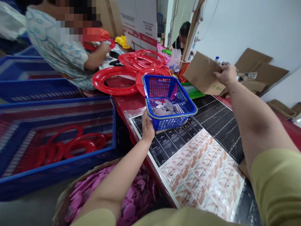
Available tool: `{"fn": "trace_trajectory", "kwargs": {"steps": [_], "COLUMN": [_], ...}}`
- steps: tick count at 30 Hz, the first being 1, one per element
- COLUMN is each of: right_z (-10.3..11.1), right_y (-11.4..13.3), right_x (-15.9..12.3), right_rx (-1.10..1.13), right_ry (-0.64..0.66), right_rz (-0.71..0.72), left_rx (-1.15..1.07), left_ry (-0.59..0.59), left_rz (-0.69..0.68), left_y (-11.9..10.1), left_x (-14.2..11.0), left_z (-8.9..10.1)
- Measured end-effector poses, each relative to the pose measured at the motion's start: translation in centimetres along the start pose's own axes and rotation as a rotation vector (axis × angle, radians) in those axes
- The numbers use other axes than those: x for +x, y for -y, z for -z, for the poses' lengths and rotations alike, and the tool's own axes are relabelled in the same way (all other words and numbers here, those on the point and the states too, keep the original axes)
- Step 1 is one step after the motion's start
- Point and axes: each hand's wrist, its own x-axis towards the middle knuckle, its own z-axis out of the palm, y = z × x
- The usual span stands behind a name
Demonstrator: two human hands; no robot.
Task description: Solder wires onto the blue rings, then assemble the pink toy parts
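Note:
My left hand (148, 128) is at the near left corner of a small blue plastic basket (162, 124), its fingers pressed to the side wall and partly hidden. Flat light-grey pieces (164, 108) lie in the bottom of the basket. The basket is over the near table, close to its left edge. Farther right, my right hand (226, 74) grips a brown cardboard box (202, 73) by its upper edge. The box is tilted above a green tray (196, 92). What is inside the box cannot be seen.
Red plastic rings (115, 81) lie beyond the basket. A co-worker (68, 56) handles red parts at the left; another person sits farther back. Large blue crates (70, 168) stand left, and a box of pink pieces (136, 201) below. Printed sheets (199, 169) cover the table.

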Motion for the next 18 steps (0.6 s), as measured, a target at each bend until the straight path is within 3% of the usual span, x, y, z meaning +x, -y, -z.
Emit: {"fn": "trace_trajectory", "kwargs": {"steps": [4,10,14,18], "right_z": [2.5,4.6,4.8,4.1], "right_y": [-1.3,-3.9,-4.6,-3.3], "right_x": [-3.8,-12.5,-19.1,-24.7], "right_rx": [-0.031,-0.064,-0.092,-0.113], "right_ry": [0.002,0.033,0.104,0.206], "right_rz": [-0.084,-0.002,0.031,0.032], "left_rx": [0.002,-0.003,0.009,0.037], "left_ry": [-0.006,-0.002,-0.016,-0.007], "left_rz": [0.01,0.049,0.077,0.073], "left_y": [-0.1,-0.5,-0.4,-0.6], "left_x": [0.1,0.3,0.3,0.5], "left_z": [-0.1,-0.3,-0.3,-0.4]}}
